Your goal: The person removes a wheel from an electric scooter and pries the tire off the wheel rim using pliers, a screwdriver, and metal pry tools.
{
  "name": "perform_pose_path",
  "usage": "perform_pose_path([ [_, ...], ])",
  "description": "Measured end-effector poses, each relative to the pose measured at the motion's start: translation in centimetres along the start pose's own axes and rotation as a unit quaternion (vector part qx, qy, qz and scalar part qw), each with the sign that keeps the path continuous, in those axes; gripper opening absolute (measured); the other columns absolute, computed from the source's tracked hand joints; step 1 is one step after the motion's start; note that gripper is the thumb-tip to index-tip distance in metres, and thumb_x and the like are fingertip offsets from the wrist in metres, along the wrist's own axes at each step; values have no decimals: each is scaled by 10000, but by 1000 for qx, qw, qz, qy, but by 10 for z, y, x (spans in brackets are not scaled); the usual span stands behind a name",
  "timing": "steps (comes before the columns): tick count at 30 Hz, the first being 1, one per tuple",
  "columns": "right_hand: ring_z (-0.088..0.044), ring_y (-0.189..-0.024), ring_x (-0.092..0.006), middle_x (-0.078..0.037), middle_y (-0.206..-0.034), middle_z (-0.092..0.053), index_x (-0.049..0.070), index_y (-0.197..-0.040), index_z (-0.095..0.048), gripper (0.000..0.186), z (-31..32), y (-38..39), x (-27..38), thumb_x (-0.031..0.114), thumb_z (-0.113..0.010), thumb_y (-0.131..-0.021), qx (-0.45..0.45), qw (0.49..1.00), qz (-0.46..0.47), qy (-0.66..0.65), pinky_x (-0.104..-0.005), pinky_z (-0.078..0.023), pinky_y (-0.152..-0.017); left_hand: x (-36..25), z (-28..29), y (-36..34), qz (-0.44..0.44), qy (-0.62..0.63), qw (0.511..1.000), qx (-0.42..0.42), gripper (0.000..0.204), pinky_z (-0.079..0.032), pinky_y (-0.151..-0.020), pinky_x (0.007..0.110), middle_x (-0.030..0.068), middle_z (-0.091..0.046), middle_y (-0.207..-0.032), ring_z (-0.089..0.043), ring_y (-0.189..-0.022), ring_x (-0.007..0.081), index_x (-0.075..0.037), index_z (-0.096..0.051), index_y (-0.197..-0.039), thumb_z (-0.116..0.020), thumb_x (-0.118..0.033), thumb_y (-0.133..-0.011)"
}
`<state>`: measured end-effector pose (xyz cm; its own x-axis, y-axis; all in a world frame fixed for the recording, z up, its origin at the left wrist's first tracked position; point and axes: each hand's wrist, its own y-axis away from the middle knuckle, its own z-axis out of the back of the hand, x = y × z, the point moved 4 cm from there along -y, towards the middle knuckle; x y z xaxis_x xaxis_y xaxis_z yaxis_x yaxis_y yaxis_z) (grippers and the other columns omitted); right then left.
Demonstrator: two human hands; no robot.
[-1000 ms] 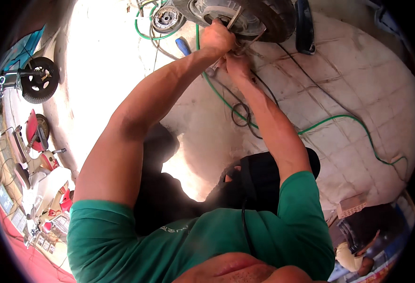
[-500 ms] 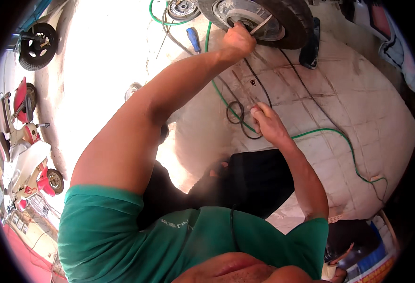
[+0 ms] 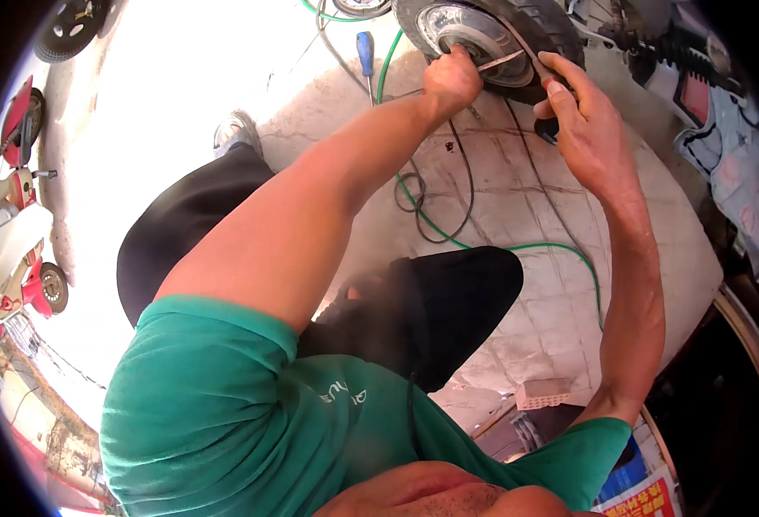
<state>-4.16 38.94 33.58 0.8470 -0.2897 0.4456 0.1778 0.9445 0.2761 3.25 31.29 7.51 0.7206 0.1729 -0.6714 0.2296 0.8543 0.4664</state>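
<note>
A black tire [image 3: 552, 43] on a grey wheel hub [image 3: 453, 21] is at the top. My left hand [image 3: 452, 82] is closed at the hub's centre; what its fingers grip is hidden. A flat metal bar [image 3: 504, 59] slants across the hub beside it. My right hand [image 3: 590, 138] holds a red-handled metal tool [image 3: 531, 53] against the wheel's right side, index finger along it.
A blue screwdriver [image 3: 365, 53], green hose [image 3: 534, 246] and black cables [image 3: 464, 207] lie on the floor. A red-and-white scooter [image 3: 9, 241] and spare wheel [image 3: 65, 30] are left, a brick [image 3: 543, 394] lower right, assorted parts [image 3: 724, 155] upper right.
My right hand left the hub, dropped to the floor, then rose to the wheel's right with the red-handled tool. My left hand stays at the hub. The view shifted.
</note>
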Motion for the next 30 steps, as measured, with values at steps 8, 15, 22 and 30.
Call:
perform_pose_path([
  [8,-365,-558,-49,-66,-1026,-636,122,-1542,-488,495,-2,-35,25,234,-424,-1064,128,935,-222,-243,-214,-302,-483,10,2,-5,-3,6,1000,23,342,-583,-896,476,249,-747,-1067,-732,-1022,406,16,-549,-1222,-552,-204,-959],
  [15,-499,-629,-104,-128,-1001,-647,40,-1511,-444,489,-20,-56,40,158,-457,-1037,80,831,-323,-446,-245,-372,-491,11,8,-2,-18,27,999,40,315,-580,-883,504,260,-742,-1072,-730,-1020,413,16,-530,-1205,-509,-194,-970],
  [22,-512,-620,-97,-126,-1061,-616,53,-1472,-454,454,-22,-88,46,105,-455,-1021,83,833,-367,-407,-242,-380,-486,2,16,2,-14,53,997,59,312,-572,-911,505,252,-737,-1115,-717,-1064,416,7,-522,-1216,-488,-187,-974],
  [30,-511,-532,-124,-92,-929,-605,81,-1567,-394,546,-85,-59,71,119,-414,-1023,-11,887,-294,-357,-294,-414,-469,10,13,-1,-53,58,994,71,440,-590,-851,499,261,-751,-1019,-749,-962,405,30,-539,-1157,-594,-346,-935],
])
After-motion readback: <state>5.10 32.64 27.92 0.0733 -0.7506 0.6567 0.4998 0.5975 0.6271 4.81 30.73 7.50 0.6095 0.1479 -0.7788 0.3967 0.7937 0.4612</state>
